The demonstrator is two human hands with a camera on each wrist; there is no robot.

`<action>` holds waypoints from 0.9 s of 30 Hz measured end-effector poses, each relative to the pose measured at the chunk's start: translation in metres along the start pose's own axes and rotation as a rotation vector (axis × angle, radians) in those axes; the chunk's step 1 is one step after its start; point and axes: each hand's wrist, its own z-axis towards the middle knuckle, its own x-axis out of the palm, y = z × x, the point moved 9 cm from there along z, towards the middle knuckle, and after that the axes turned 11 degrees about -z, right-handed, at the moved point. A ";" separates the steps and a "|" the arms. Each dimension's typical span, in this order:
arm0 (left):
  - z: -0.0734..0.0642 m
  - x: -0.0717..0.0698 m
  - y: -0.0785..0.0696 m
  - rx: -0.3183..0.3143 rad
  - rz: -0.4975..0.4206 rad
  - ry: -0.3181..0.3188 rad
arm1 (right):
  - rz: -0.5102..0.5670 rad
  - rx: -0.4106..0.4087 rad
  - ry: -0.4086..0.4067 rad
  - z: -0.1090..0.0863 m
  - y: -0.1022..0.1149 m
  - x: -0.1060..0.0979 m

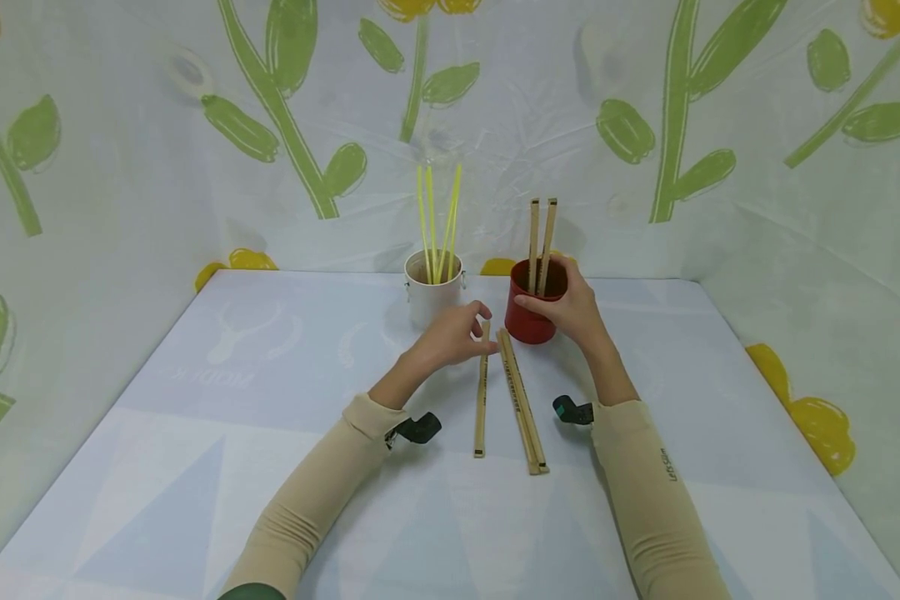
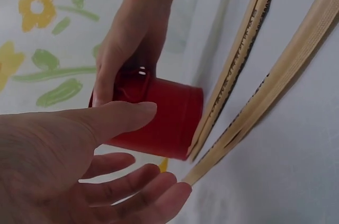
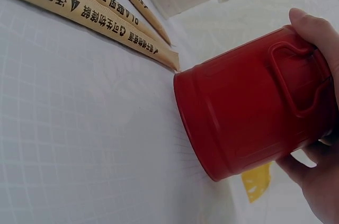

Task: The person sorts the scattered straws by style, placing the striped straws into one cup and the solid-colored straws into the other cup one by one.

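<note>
My right hand (image 1: pixel 572 307) grips a small red metal pail (image 1: pixel 530 323) near its rim, thumb on the near side. Two brown paper-wrapped straws (image 1: pixel 546 237) stand upright inside it. My left hand (image 1: pixel 453 335) hovers just left of the pail, its thumb and fingers apart with a gap between them. Below its fingertips, one paper-wrapped straw (image 1: pixel 482 408) lies on the table. A bundle of such straws (image 1: pixel 523 408) lies to the right of that one, its far end close to the pail's base. In the right wrist view, the wrapped straws (image 3: pixel 100 18) show printed black characters.
A white pail (image 1: pixel 429 302) with several thin yellow sticks (image 1: pixel 432 217) stands behind my left hand. Flower-printed sheeting (image 1: pixel 517 125) rises right behind both pails and along the sides. Dark wrist cameras (image 1: pixel 420 428) stick out below each hand over the pale table (image 1: pixel 307 483).
</note>
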 end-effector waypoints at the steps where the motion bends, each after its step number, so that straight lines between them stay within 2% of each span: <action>1: 0.000 0.001 0.000 -0.002 0.003 0.009 | 0.000 -0.001 -0.001 0.000 0.000 0.000; 17: 0.003 0.014 0.007 -0.032 -0.002 0.034 | -0.012 0.010 -0.001 0.001 -0.001 0.000; 24: 0.004 0.023 0.018 -0.092 -0.025 0.065 | 0.000 0.014 0.008 0.001 -0.001 0.001; 27: 0.005 0.025 0.020 -0.094 -0.012 0.067 | -0.001 0.013 0.007 0.001 -0.001 0.000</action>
